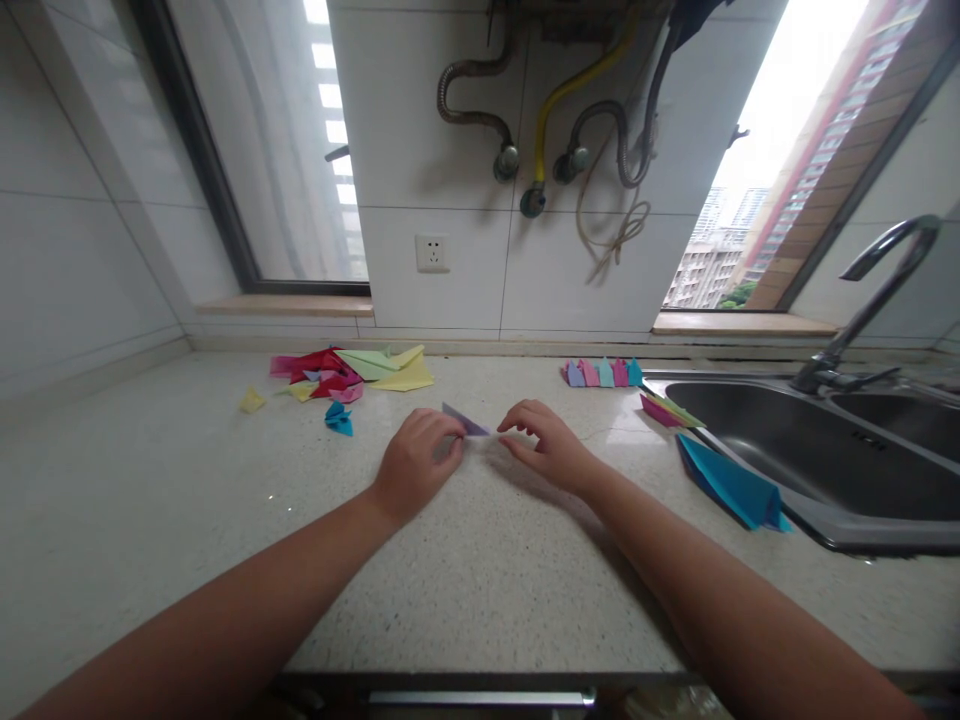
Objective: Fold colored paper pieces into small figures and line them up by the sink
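A small purple folded paper piece lies on the speckled countertop between my two hands. My left hand has its fingers curled and pinched on the paper's left end. My right hand touches the paper's right tip with bent fingertips. Both forearms reach in from the bottom of the view.
A heap of coloured papers lies at the back left, with a blue scrap and a yellow scrap near it. A row of folded pieces stands by the wall. Blue folded paper and striped pieces rest at the steel sink with its tap.
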The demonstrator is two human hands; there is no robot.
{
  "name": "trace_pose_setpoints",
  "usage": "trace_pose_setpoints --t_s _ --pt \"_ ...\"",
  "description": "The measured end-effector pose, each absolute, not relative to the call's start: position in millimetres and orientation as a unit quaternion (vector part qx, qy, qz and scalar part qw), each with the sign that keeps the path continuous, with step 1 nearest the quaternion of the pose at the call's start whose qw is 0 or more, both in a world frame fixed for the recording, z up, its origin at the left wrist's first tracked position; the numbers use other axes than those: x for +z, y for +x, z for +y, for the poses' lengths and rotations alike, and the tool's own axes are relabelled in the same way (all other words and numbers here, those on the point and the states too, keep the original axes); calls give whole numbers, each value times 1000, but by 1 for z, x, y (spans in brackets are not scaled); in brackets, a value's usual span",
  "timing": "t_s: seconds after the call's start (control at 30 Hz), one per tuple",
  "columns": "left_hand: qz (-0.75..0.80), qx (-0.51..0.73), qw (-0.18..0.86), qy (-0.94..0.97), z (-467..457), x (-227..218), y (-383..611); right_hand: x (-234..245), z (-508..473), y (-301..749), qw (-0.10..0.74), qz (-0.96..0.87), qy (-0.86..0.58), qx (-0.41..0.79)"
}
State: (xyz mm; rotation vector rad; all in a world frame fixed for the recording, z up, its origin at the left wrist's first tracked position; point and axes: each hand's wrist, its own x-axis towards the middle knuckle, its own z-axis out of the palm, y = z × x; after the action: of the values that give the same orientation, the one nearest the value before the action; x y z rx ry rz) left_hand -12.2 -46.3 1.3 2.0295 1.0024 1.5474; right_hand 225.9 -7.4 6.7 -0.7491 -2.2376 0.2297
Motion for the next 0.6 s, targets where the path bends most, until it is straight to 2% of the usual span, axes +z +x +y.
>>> trace_pose_setpoints --t_s 0.2,0.43,0.6 --pt "333 528 151 767 -48 -2 -12 8 -13 220 350 -889 -286 68" --pt "340 543 191 744 -49 -2 -10 14 -24 216 355 -893 -262 87" --pt "335 546 173 748 -49 -2 -8 12 -23 215 348 -899 -262 43"
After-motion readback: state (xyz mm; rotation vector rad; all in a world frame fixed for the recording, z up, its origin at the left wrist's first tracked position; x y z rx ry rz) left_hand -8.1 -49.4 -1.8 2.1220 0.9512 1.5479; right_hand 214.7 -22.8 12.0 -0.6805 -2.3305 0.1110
